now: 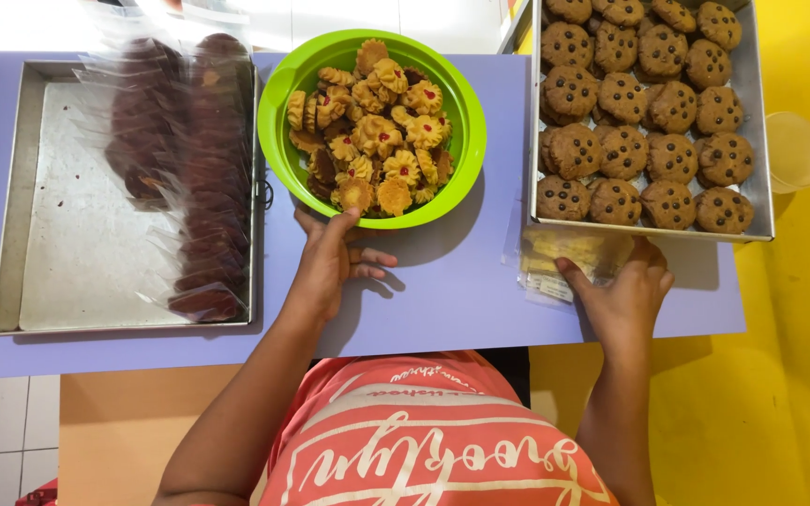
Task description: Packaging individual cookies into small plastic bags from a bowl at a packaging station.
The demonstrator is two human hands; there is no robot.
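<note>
My left hand (330, 262) rests on the purple table (442, 300) just below the green bowl (278, 103), thumb touching the bowl's near rim beside a small yellow cookie (356, 195); its fingers are loosely spread and hold nothing. The bowl is heaped with several small flower-shaped cookies with red centres. My right hand (625, 295) lies on a stack of clear plastic bags (564, 258) in front of the metal tray (763, 122) of chocolate-chip cookies (622, 150), fingers pressing on the bags.
At the left stands a second metal tray (67, 234) with a row of dark cookies in clear bags (199, 187) along its right side. A clear plastic cup (794, 150) stands at the right over the yellow floor.
</note>
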